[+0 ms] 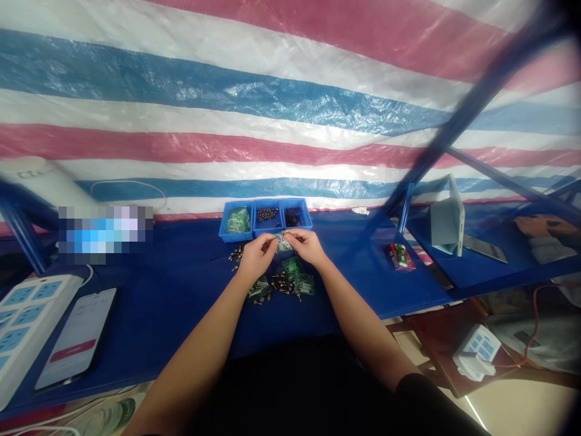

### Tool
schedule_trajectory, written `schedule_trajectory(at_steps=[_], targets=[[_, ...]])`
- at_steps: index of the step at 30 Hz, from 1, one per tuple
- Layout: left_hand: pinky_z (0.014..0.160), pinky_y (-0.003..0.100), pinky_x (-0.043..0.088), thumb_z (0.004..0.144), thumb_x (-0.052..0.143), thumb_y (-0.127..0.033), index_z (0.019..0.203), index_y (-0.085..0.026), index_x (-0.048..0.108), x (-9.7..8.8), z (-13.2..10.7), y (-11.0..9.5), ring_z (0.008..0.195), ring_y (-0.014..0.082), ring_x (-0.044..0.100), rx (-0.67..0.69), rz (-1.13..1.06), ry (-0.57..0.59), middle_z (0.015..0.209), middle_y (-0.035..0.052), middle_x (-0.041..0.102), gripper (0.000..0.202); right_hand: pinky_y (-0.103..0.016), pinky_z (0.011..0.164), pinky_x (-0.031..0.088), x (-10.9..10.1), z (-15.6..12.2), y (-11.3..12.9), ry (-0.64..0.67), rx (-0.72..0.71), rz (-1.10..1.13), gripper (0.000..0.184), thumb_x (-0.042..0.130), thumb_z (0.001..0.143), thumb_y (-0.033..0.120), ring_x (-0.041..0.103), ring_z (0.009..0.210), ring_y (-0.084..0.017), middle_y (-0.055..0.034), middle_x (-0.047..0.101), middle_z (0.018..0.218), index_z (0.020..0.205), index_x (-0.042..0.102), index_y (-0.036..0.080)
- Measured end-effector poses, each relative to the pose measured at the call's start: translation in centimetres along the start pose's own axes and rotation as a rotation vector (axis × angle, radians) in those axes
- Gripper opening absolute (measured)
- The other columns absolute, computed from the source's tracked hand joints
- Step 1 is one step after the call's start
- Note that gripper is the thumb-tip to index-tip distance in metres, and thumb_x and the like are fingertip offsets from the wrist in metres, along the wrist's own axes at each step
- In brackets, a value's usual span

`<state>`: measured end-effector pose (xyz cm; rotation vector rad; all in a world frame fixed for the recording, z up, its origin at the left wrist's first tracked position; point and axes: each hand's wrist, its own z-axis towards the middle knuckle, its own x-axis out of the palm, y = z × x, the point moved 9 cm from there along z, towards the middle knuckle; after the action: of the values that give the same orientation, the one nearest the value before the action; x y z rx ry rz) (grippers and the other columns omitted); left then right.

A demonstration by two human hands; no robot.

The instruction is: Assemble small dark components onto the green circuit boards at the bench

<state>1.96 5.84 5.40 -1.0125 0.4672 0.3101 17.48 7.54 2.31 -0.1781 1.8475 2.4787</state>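
My left hand and my right hand meet over the blue table, fingers pinched together on a small clear plastic bag with greenish contents. Just below the hands lie a few small green bags and a scatter of small dark screws. More screws lie left of my left hand. Behind the hands stand three joined blue bins: the left one holds green bags, the middle one brownish screws, the right one dark parts.
A phone and a white power strip lie at the left edge. A red-green pack lies right. Blue frame bars rise at right, by a grey stand. Another person's hands rest far right. A striped tarp hangs behind.
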Motion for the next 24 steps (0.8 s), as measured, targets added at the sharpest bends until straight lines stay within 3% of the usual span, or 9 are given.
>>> schedule_trajectory(at_steps=[12, 24], targets=[[0.060, 0.023, 0.042, 0.090, 0.051, -0.042, 0.089, -0.020, 0.063, -0.10, 0.01, -0.16, 0.061, 0.0123, 0.056, 0.000, 0.026, 0.005, 0.072, -0.0004, 0.064, 0.025, -0.030, 0.074, 0.050, 0.27, -0.23, 0.75, 0.019, -0.039, 0.001, 0.035, 0.063, 0.081, 0.048, 0.062, 0.075, -0.017, -0.0063, 0.071, 0.087, 0.095, 0.072, 0.017], [0.060, 0.024, 0.042, 0.089, 0.050, -0.042, 0.088, -0.020, 0.063, -0.02, -0.05, -0.05, 0.060, 0.0126, 0.055, 0.002, 0.026, 0.014, 0.070, -0.0005, 0.063, 0.025, -0.028, 0.058, 0.049, 0.45, -0.41, 0.29, 0.051, 0.051, -0.078, 0.041, 0.060, 0.080, 0.055, 0.056, 0.059, -0.014, -0.0040, 0.069, 0.081, 0.096, 0.072, 0.019]])
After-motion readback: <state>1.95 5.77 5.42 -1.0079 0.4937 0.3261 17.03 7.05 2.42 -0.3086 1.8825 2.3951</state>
